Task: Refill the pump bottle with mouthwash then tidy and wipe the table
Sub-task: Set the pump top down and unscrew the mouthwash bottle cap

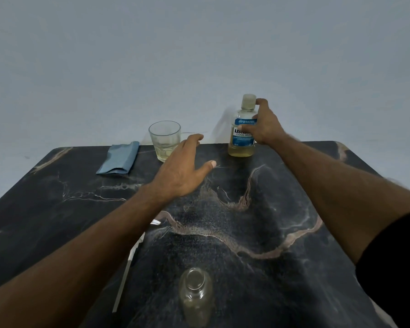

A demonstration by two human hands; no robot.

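**Right hand on the mouthwash bottle, left hand hovering by the glass**

Currently the right hand point(263, 126) is at the mouthwash bottle point(243, 131), which stands upright at the far edge of the table point(294, 233), right of centre. The forefinger reaches up beside the cap, the thumb lies across the blue label, and the other fingers are hidden behind the bottle; it reads as a loose grip round the upper body. Cap is on. Yellowish liquid shows only in the bottom part of the bottle.

The left hand point(182, 171) is over the table with fingers straight and slightly spread, thumb held out to the right, holding nothing. Its fingertips are just in front of the glass point(165, 140); contact with the glass cannot be told. The glass stands upright at the far edge, left of the bottle, with a little pale liquid at the bottom.

The pump bottle point(195, 294) stands upright at the near edge, centre, neck open, no pump fitted, well apart from both hands. Contents unclear, maybe a faint residue low down.

A white stick-like part point(126, 268) lies on the table left of it, partly hidden under the left forearm; what it is cannot be told.

A folded blue cloth point(118, 159) lies at the far left, just beside the glass, not touching.
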